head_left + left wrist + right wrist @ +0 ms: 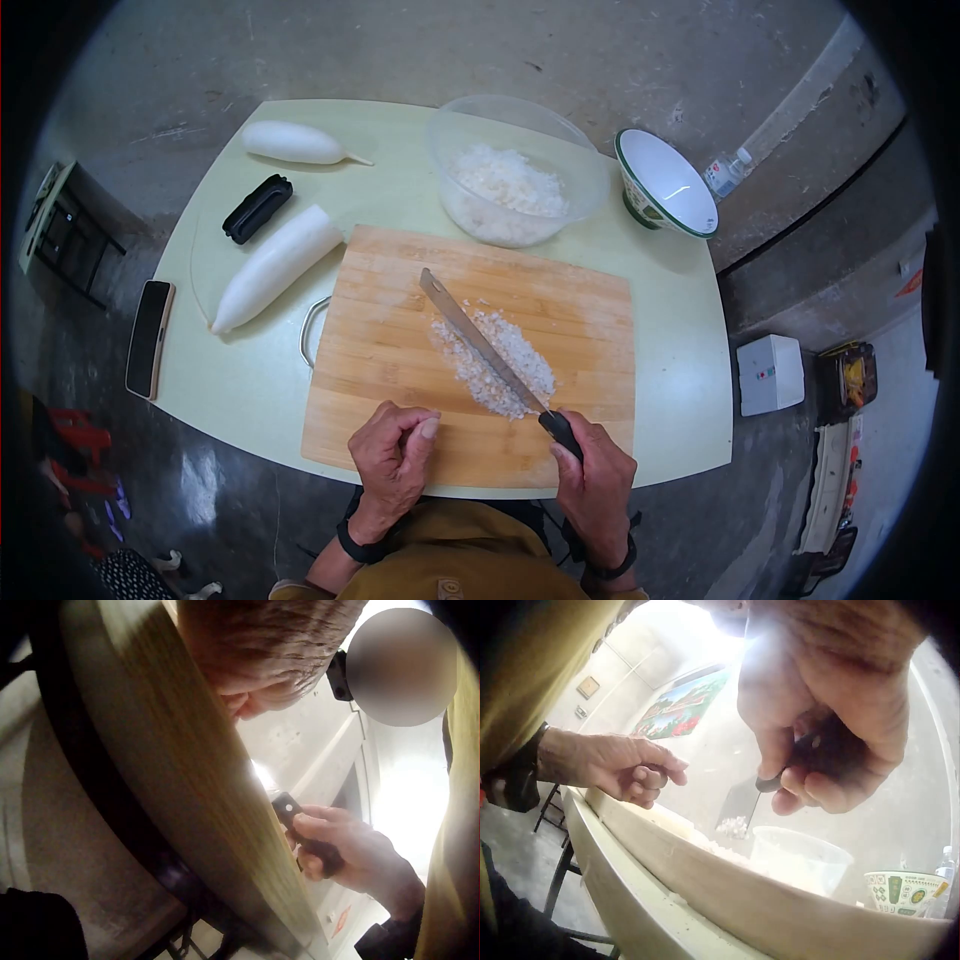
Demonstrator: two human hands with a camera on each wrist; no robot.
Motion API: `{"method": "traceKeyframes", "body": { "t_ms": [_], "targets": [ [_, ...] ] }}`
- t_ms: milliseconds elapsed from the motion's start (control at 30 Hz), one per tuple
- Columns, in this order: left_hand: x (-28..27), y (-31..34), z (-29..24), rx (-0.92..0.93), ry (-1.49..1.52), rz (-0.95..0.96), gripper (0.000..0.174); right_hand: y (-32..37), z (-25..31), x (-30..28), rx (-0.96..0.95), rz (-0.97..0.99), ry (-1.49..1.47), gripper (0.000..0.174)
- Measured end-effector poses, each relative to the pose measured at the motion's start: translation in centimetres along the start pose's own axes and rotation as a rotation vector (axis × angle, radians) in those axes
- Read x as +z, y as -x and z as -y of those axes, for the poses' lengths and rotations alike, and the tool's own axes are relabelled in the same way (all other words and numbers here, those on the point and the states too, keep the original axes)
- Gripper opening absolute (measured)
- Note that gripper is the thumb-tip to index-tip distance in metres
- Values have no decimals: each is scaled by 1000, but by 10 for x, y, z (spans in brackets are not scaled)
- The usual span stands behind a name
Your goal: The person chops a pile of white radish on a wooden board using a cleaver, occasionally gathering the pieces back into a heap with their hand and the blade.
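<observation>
The right hand (598,480) had its fingers wrapped round the knife (477,337); the left hand's (390,460) fingers were curled up, empty.

From the middle of the board (385,350), the knife (480,340) bars the way from 11 to 5 o'clock, with chopped bits (515,350) along both sides. A hand could pass over bare wood at 9 o'clock or 3, and along the table (683,370) beyond 3. At 10 o'clock the near radish (277,268) and black case (257,208) obstruct. The tub (516,190) blocks 12 to 1, the bowl (667,183) nearly 2; a gap opens at 11, between far radish (295,143) and tub.
</observation>
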State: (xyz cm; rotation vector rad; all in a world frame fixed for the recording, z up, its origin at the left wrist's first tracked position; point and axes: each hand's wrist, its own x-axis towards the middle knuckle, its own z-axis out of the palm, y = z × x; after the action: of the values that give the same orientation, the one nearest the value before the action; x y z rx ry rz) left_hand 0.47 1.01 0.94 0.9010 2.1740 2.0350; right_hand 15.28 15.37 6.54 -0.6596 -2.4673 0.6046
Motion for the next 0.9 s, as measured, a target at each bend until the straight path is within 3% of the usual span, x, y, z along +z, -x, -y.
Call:
{"method": "traceKeyframes", "body": {
  "t_ms": [100, 667, 900],
  "targets": [
    [0, 1, 1, -2, -6, 5, 6, -2, 0, 1, 4, 74, 89, 41],
    [1, -1, 0, 47, 15, -25, 8, -1, 1, 0, -9, 56, 77, 41],
    [0, 1, 3, 95, 61, -66, 21, -3, -5, 6, 0, 13, 53, 40]
  ]
}}
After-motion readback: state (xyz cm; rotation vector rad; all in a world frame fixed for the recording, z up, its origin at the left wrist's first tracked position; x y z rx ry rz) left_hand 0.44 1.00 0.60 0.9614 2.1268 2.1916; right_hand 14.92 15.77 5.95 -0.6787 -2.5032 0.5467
